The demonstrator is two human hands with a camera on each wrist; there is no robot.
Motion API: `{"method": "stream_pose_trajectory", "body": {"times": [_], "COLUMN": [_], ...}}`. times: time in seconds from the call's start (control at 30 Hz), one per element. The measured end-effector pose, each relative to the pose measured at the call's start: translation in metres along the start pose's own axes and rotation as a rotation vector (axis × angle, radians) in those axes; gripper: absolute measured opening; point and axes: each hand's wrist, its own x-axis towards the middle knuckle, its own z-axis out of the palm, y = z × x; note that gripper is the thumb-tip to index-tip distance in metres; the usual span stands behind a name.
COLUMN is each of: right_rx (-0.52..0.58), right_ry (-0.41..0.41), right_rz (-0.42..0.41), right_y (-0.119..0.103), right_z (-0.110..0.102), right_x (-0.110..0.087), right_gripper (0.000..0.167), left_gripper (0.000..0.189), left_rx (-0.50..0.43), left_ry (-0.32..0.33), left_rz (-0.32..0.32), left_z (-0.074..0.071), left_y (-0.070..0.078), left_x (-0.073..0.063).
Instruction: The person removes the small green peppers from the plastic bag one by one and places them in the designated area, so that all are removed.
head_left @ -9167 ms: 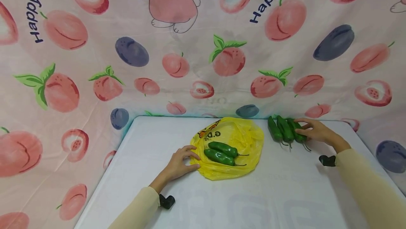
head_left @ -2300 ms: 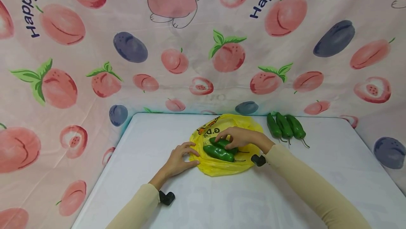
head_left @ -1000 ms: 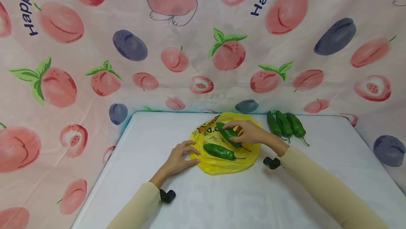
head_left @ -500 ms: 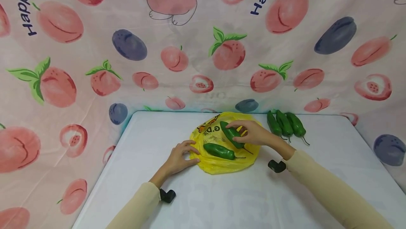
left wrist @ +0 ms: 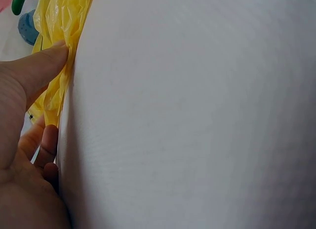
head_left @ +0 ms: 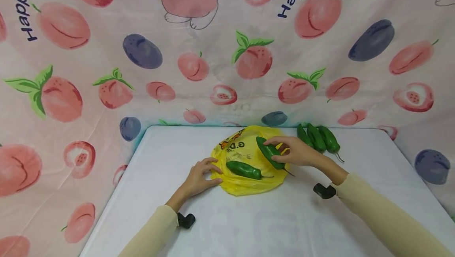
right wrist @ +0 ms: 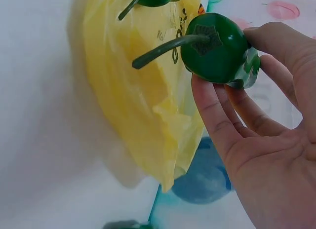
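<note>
A yellow plastic bag (head_left: 241, 189) lies spread on the table. On it rests one green chili pepper (head_left: 244, 169), its stem pointing right. My right hand (head_left: 296, 151) pinches a second green chili pepper (head_left: 269, 153) between thumb and fingers, over the right part of the bag. The right wrist view shows that held pepper (right wrist: 215, 56) stem-end first, raised off the bag. At the bag's left edge my left hand (head_left: 199, 178) holds the crumpled plastic, with the thumb (left wrist: 44, 63) on one side and curled fingers on the other.
Several more green peppers lie at the back right; the three in a row (head_left: 316, 137) are partly behind my right hand. A fruit-print cloth (head_left: 227, 51) rises behind the white table (head_left: 170, 146). Black wrist cameras sit at both cuffs.
My right hand left the row of peppers at the right, took hold of the upper pepper on the bag, and has lifted and turned it, moving right. My left hand stays at the bag.
</note>
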Motion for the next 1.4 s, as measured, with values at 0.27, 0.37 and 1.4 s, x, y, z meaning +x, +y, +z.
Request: {"method": "stream_pose_trajectory", "body": {"times": [0.27,0.37,1.4], "right_rx": [0.008,0.007,0.077], "right_ry": [0.015,0.026,0.163], "right_rz": [0.033,0.044,0.098], "right_y": [0.011,0.015,0.037], "right_z": [-0.006,-0.008,-0.013], "right_x": [-0.025,-0.034,-0.113], "right_gripper": [0.047,0.048,0.048], "left_gripper": [0.019,0.019,0.020], "left_rx": [-0.004,-0.004,-0.003], "left_ry": [0.008,0.006,0.011], "left_rz": [0.001,-0.007,-0.008], "left_z": [0.002,0.002,0.002], "left_y": [-0.001,-0.002,-0.002], "left_x": [-0.001,-0.001,0.000]}}
